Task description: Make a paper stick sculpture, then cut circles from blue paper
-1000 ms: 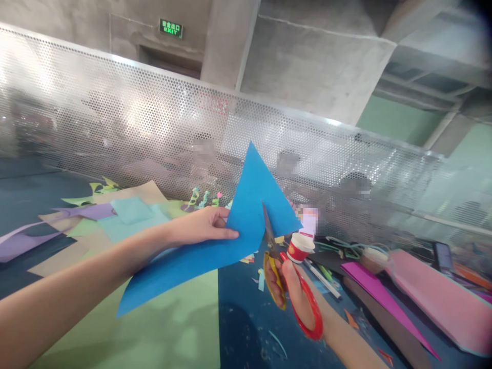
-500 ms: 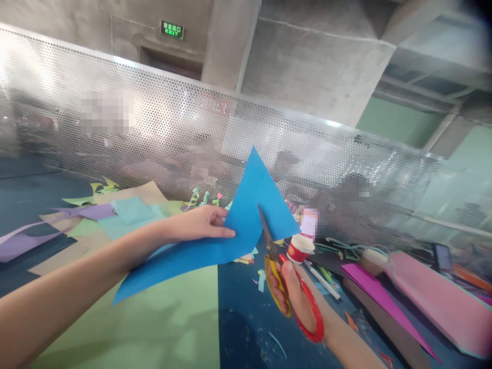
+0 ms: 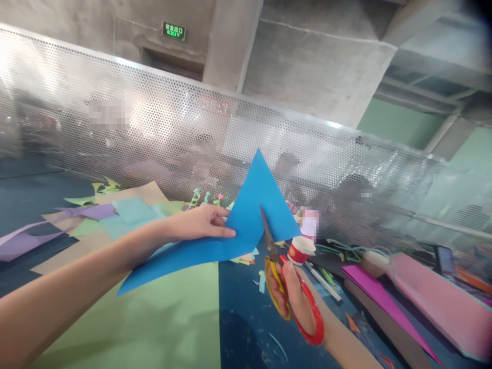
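Messy tabletop (image 3: 246, 328) with paper scraps everywhere — left hand (image 3: 202, 223) pinching blue paper (image 3: 246, 225) held up above it, right hand (image 3: 294, 300) gripping scissors (image 3: 286, 279) — blades biting into the sheet.

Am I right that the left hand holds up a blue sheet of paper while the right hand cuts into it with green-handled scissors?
Not quite: the head view shows the scissors have one red and one yellow handle, not green. The rest stands: the left hand holds up the blue sheet of paper while the right hand works the blades into its edge.
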Motion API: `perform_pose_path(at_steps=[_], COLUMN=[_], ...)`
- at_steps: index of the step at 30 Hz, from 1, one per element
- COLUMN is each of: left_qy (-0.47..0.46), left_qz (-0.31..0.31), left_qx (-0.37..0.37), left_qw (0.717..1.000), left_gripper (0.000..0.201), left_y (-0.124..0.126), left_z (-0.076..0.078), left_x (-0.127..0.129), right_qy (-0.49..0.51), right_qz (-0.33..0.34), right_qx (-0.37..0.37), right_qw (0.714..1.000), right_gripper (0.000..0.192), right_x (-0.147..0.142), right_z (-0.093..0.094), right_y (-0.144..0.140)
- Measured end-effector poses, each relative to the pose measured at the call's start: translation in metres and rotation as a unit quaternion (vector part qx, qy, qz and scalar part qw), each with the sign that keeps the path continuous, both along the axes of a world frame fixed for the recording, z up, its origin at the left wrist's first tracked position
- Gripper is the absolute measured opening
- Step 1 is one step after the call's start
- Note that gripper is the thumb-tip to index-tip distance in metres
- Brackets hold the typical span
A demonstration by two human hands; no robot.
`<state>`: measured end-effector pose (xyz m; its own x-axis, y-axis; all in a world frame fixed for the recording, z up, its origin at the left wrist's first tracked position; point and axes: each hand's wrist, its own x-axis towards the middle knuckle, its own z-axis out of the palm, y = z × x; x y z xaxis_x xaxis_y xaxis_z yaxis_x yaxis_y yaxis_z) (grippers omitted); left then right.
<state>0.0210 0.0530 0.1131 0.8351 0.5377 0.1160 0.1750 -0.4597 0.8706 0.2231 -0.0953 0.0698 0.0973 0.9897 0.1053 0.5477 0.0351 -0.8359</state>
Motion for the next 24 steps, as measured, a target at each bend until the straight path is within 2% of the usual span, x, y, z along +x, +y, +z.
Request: perform_pose_path(at_steps=[3,9,15,18,21,22,23,24], left_qy=[0.009,0.011,0.086,0.132,0.107,0.088,0.073,0.077], left_qz=[0.002,0.028,0.037,0.069,0.178,0.199,0.189,0.149], left_qx=[0.007,0.074,0.159,0.282,0.434,0.438,0.410,0.357], left_qw=[1.000,0.997,0.983,0.948,0.876,0.872,0.889,0.919], left_gripper=[0.035,0.036,0.052,0.053,0.038,0.033,0.030,0.029], left_y=[0.002,0.005,0.018,0.022,0.010,0.002,-0.007,-0.017], left_z=[0.000,0.004,0.004,-0.001,-0.007,-0.009,-0.012,-0.016], left_x=[-0.002,-0.007,-0.016,-0.015,-0.006,-0.001,0.004,0.010], right_qy=[0.009,0.018,0.019,0.021,0.023,0.023,0.024,0.027], right_qz=[0.004,0.006,0.006,-0.004,-0.017,-0.026,-0.034,-0.041], right_qx=[-0.011,-0.030,-0.052,-0.068,-0.107,-0.124,-0.139,-0.150], right_qw=[1.000,0.999,0.998,0.997,0.994,0.992,0.989,0.988], right_gripper=[0.061,0.056,0.055,0.055,0.055,0.055,0.055,0.054], right_x=[0.000,0.002,0.008,0.012,0.017,0.018,0.019,0.020], right_z=[0.000,0.001,0.002,-0.007,-0.020,-0.024,-0.026,-0.028], right_y=[0.000,0.000,0.004,0.008,0.013,0.015,0.016,0.017])
